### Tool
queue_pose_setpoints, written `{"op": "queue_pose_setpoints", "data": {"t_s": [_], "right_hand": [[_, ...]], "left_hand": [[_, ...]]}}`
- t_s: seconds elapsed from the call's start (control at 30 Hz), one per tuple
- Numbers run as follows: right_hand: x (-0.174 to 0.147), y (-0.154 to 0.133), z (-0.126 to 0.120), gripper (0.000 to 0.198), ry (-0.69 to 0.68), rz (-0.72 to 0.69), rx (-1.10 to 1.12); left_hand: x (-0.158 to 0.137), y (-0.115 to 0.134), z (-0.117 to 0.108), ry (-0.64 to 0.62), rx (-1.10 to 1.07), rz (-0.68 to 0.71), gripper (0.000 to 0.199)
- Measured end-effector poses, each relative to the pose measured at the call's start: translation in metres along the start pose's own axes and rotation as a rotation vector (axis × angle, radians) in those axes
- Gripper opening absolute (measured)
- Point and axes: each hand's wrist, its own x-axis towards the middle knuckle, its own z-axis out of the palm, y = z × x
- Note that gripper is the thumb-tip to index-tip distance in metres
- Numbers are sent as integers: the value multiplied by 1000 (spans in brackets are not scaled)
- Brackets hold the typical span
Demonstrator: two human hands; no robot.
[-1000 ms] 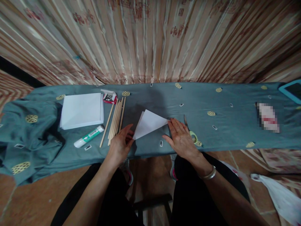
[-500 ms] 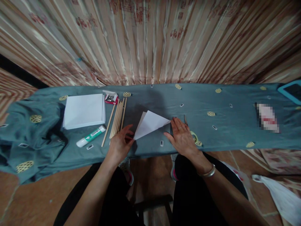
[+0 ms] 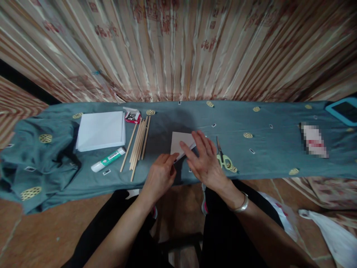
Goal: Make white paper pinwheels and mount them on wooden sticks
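My left hand (image 3: 160, 173), a folded paper (image 3: 176, 142) and my right hand (image 3: 205, 162) meet on the cloth-covered tabletop (image 3: 170, 116).

From left, a stack of white sheets (image 3: 100, 131), a glue stick (image 3: 108, 160) and wooden sticks (image 3: 138, 143) lie near; my left hand pinches the paper's near edge; my right hand spreads its fingers over the right end, its grip impossible to tell; scissors (image 3: 223, 158) rest just beside it. A crisp crease, I judge, wants the left corner pinned, edges matched, pressure even.
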Motion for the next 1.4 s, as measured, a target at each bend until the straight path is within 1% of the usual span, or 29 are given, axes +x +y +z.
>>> {"op": "queue_pose_setpoints", "data": {"t_s": [0.07, 0.13, 0.17, 0.23, 0.3, 0.37, 0.4, 0.5, 0.57, 0.63, 0.77, 0.83, 0.93, 1.03, 1.1, 1.17, 1.27, 1.4], "right_hand": [[0, -4, 0, 41, -12, -54, -27], [-2, -3, 1, 23, 18, -64, -42], [-4, -2, 1, 19, 39, -67, -44], [-7, 3, 1, 20, 69, -83, -30], [-9, 7, -2, 19, 90, -108, 9], [-12, 9, -7, 16, 112, -120, 65], [-13, 9, -9, 15, 126, -125, 93], [-17, 7, -14, 13, 153, -150, 152], [-19, 5, -16, 12, 149, -184, 172], [-22, 3, -16, 12, 138, -213, 175], [-26, 5, -15, 16, 120, -206, 134], [-29, 9, -14, 16, 101, -170, 124], [-34, 16, -10, 18, 83, -112, 182], [-38, 22, -7, 19, 49, -57, 336], [-37, 24, -7, 18, 7, 11, 454], [-35, 26, -8, 18, -44, 108, 547], [-27, 28, -7, 18, -115, 272, 628], [-12, 31, 2, 21, -148, 488, 664]], "left_hand": [[0, 7, 3, -7, 12, 55, 40], [1, 10, 3, -11, -49, 69, 34], [1, 9, 2, -11, -97, 61, 31], [2, 4, 0, 10, -180, 35, 29], [4, -5, -3, 70, -177, 25, 39], [6, -14, -4, 152, -63, 55, 58], [6, -17, -3, 172, 3, 75, 64], [6, -20, 0, 169, 141, 142, 68], [6, -18, 3, 156, 189, 182, 65], [5, -18, 6, 155, 232, 213, 58], [7, -23, 4, 153, 269, 224, 25], [7, -25, -2, 137, 263, 205, 20], [3, -23, -12, 121, 254, 198, 22], [-6, -20, -16, 93, 182, 241, 18], [-12, -19, -15, 72, 101, 245, 17], [-16, -20, -12, 44, 25, 196, 18], [-16, -22, -8, 13, -48, 92, 24], [-9, -25, -3, 39, -56, -34, 27]]}}
